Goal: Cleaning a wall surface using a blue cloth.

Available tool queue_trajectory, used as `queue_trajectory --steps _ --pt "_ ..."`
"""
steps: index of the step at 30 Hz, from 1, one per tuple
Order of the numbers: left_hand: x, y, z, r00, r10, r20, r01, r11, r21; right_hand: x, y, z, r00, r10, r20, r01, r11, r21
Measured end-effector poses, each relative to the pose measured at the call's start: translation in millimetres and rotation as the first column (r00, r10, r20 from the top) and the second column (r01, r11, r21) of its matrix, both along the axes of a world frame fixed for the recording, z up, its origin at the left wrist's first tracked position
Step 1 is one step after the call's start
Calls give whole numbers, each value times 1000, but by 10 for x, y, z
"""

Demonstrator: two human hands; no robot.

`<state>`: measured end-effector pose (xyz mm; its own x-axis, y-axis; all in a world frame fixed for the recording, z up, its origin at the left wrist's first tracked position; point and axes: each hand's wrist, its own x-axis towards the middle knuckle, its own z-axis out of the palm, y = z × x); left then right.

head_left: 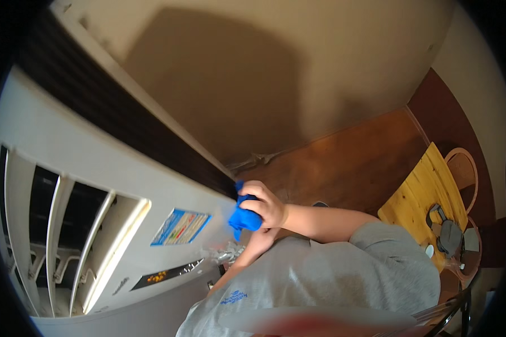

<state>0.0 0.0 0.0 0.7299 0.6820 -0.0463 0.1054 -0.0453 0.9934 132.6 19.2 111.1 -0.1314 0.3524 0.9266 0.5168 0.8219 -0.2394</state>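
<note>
We had our right hand [267, 205] closed around a blue cloth [243, 216], pressed to the white air conditioner [95, 168] near its dark grille. The left hand [253, 247] seemed tucked below, its fingers hidden. Wiping was under way; next called for sliding along the casing.

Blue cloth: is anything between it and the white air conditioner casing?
Nothing visible. The right hand grips the blue cloth right at the white casing, beside its dark grille. The left hand is hidden.

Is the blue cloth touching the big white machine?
Touching. The head view shows the right hand pressing the cloth against the white unit, no gap between them.
</note>
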Motion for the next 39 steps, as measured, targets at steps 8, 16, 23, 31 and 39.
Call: queue_trajectory --steps 8,16,23,31,39 --pt "332 -138 272 999 35 -13 -37 964 -263 775 -145 -675 933 -246 -264 107 887 -450" --pt "1780 398 747 849 484 -213 -326 797 509 2131 214 -743 997 -10 -80 -37 825 -564" --pt "2717 665 653 778 605 -166 -459 730 507 3024 352 -679 986 13 -166 -125 715 -688" --pt "3470 1331 1148 953 288 97 -289 762 579 4057 924 -915 995 91 -26 -71 539 -839" --pt "3383 1953 1045 913 274 301 -401 735 547 4175 1440 -738 997 -6 76 70 471 -879"
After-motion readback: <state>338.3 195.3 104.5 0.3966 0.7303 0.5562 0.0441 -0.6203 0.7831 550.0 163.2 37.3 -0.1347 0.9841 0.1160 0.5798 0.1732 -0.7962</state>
